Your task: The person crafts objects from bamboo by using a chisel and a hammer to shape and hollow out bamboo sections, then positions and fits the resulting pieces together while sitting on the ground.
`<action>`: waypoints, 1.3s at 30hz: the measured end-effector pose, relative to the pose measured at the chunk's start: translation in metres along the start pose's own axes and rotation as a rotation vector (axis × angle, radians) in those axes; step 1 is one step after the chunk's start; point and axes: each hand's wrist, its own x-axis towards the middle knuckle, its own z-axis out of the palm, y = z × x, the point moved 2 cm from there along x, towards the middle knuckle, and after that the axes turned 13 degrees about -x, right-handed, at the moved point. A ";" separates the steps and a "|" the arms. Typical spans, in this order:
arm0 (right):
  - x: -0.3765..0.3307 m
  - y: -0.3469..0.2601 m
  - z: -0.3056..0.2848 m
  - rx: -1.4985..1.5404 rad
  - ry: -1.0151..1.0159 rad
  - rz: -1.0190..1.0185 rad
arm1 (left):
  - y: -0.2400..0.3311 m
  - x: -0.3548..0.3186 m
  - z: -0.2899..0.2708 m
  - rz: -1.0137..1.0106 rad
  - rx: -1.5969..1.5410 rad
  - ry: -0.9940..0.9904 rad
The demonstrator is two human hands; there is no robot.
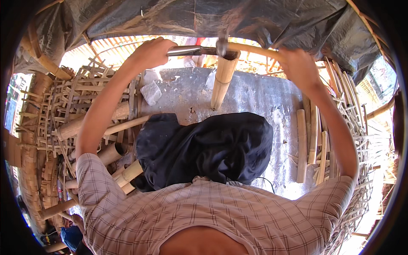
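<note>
A bamboo pole (224,78) stands upright in front of me, tilted a little, its cut end facing up. My left hand (153,53) is closed round the grip of a long metal blade tool (185,50), probably a knife. The tool's dark far part reaches the bamboo's top rim. From the other side my right hand (299,66) grips the wooden handle of a hammer (250,49). The hammer's head is blurred and hangs right above the bamboo's upper end. Whether it touches the blade I cannot tell.
Grey sheeting (182,85) covers the ground around the bamboo, with a pale stone block (151,92) on it. Stacked bamboo strips (85,91) lie at left, split bamboo pieces (301,144) at right. A black tarp (238,19) hangs overhead. Another person's blue clothing (71,237) shows lower left.
</note>
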 end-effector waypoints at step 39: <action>0.008 -0.004 0.006 -0.146 -0.065 0.119 | 0.006 0.011 0.016 0.037 0.046 0.049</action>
